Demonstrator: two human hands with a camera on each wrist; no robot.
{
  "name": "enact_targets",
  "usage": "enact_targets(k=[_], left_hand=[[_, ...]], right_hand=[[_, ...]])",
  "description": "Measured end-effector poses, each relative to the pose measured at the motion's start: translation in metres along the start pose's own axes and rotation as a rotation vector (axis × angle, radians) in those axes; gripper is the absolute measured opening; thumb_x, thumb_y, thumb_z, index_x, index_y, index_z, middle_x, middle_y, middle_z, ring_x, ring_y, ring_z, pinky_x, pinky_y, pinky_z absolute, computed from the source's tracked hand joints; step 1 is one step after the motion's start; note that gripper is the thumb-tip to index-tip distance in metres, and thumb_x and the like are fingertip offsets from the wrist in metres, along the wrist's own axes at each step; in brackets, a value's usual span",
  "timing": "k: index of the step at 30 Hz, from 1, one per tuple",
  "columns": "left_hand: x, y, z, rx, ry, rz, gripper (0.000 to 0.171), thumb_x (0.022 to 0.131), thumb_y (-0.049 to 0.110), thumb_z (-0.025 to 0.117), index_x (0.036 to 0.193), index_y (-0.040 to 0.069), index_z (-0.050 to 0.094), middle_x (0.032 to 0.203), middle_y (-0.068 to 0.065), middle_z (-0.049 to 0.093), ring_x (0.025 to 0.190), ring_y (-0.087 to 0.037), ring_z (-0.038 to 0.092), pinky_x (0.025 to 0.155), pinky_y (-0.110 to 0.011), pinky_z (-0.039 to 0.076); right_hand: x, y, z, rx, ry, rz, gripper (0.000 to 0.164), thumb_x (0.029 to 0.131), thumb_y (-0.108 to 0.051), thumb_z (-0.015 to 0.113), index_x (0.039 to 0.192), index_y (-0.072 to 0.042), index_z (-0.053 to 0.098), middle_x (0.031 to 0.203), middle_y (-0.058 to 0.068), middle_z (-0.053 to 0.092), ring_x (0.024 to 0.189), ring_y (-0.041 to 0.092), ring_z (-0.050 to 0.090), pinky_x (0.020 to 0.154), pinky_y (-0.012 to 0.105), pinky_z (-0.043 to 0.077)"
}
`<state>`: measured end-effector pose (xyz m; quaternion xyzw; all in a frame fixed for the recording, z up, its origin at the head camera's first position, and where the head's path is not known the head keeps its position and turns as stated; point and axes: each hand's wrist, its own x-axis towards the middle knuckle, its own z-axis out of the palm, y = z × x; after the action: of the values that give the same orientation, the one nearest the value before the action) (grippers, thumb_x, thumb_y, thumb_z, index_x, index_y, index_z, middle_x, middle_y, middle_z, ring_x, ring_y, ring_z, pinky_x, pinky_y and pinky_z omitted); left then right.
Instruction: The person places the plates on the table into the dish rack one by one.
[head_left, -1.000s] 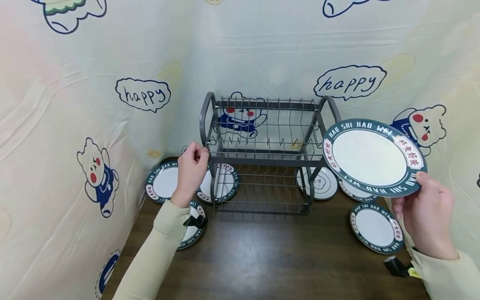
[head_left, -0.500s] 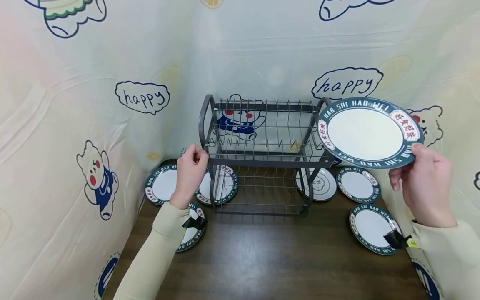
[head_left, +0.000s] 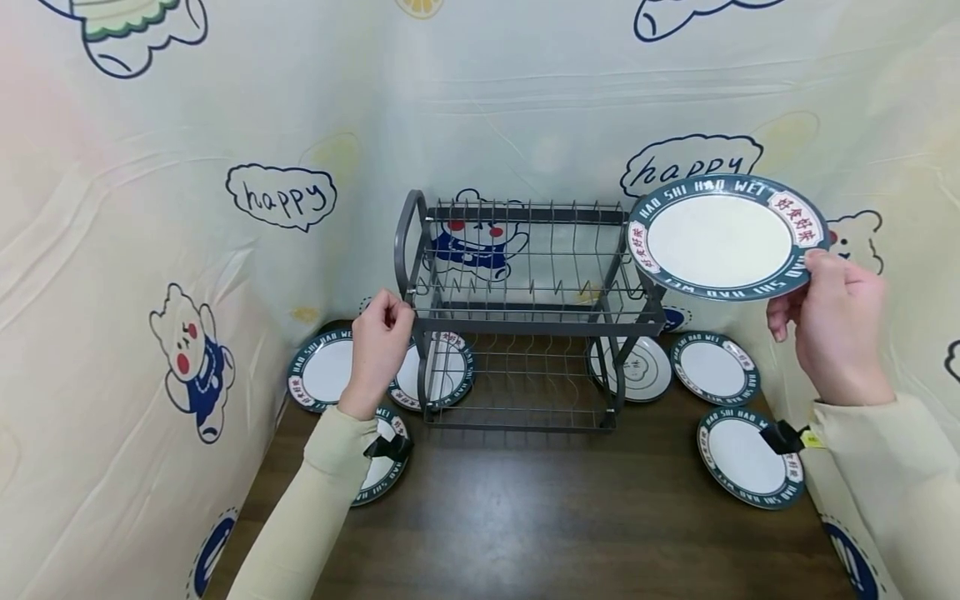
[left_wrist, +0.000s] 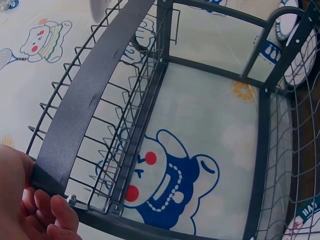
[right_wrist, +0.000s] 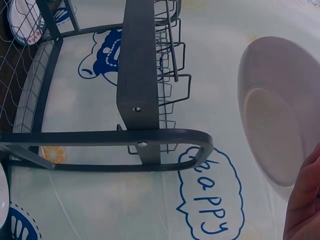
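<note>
My right hand (head_left: pixel 843 333) pinches the right rim of an oval plate (head_left: pixel 716 242), white with a green lettered border. It holds the plate in the air, nearly level, overlapping the upper right end of a dark grey two-tier dish rack (head_left: pixel 540 323) in the head view. From the right wrist, the plate's pale underside (right_wrist: pixel 272 137) shows beside the rack's top tier and looped handle (right_wrist: pixel 195 150). My left hand (head_left: pixel 380 346) grips the front left corner of the upper tier, its fingers (left_wrist: pixel 62 212) curled at the metal bar (left_wrist: pixel 80 110). Wires show on both tiers.
On the brown table (head_left: pixel 510 517) lie more bordered plates: one at the far left (head_left: pixel 326 371), one under my left wrist (head_left: pixel 382 479), several at right, including a plate (head_left: pixel 750 458) near the right edge. A face-down plate (head_left: pixel 641 371) sits behind the rack. Printed cloth (head_left: pixel 525 100) hangs behind.
My right hand has raised the plate and carried it slightly left, and the plate has tipped flatter. The left hand keeps its grip on the rack.
</note>
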<state>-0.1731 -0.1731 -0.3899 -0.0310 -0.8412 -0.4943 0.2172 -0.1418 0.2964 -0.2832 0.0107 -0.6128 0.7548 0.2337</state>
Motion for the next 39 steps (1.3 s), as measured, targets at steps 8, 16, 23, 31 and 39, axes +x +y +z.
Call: enact_targets(k=[8, 16, 23, 31, 39], left_hand=[[-0.001, 0.001, 0.000, -0.021, -0.003, -0.005, 0.017, 0.100, 0.007, 0.049, 0.083, 0.008, 0.048, 0.074, -0.007, 0.046, 0.063, -0.025, 0.046, 0.055, -0.028, 0.035], [-0.001, 0.001, 0.000, -0.023, -0.002, -0.001, 0.017, 0.100, 0.007, 0.049, 0.083, 0.009, 0.048, 0.073, -0.007, 0.046, 0.062, -0.024, 0.045, 0.055, -0.029, 0.035], [-0.001, 0.002, 0.000, -0.026, -0.004, -0.005, 0.016, 0.100, 0.007, 0.049, 0.084, 0.009, 0.048, 0.074, -0.007, 0.046, 0.063, -0.024, 0.045, 0.055, -0.029, 0.035], [-0.001, 0.003, 0.000, -0.029, -0.002, -0.006, 0.017, 0.100, 0.007, 0.049, 0.084, 0.008, 0.048, 0.074, -0.007, 0.046, 0.063, -0.024, 0.045, 0.055, -0.028, 0.035], [-0.002, 0.003, 0.000, -0.036, -0.007, -0.016, 0.017, 0.101, 0.008, 0.049, 0.084, 0.008, 0.048, 0.074, -0.007, 0.045, 0.063, -0.025, 0.046, 0.055, -0.028, 0.035]], right_hand=[[0.017, 0.001, 0.003, -0.085, -0.019, 0.009, 0.042, 0.105, -0.011, 0.041, 0.076, 0.007, 0.066, 0.050, 0.009, 0.056, 0.031, 0.018, 0.044, 0.031, 0.025, 0.035], [0.030, 0.000, 0.009, -0.179, -0.048, -0.008, 0.043, 0.103, -0.010, 0.040, 0.070, 0.007, 0.062, 0.049, 0.008, 0.057, 0.032, 0.017, 0.048, 0.032, 0.024, 0.037], [0.039, -0.003, 0.015, -0.408, -0.065, -0.003, 0.042, 0.104, -0.015, 0.039, 0.075, 0.001, 0.066, 0.052, 0.004, 0.060, 0.036, 0.014, 0.052, 0.035, 0.023, 0.042], [0.041, -0.005, 0.026, -0.612, -0.089, -0.053, 0.043, 0.102, -0.016, 0.037, 0.074, 0.001, 0.065, 0.054, -0.001, 0.061, 0.038, 0.013, 0.053, 0.038, 0.022, 0.044], [0.038, -0.012, 0.043, -0.741, -0.063, -0.130, 0.042, 0.100, -0.018, 0.041, 0.069, -0.001, 0.064, 0.050, -0.008, 0.059, 0.036, 0.008, 0.052, 0.037, 0.019, 0.042]])
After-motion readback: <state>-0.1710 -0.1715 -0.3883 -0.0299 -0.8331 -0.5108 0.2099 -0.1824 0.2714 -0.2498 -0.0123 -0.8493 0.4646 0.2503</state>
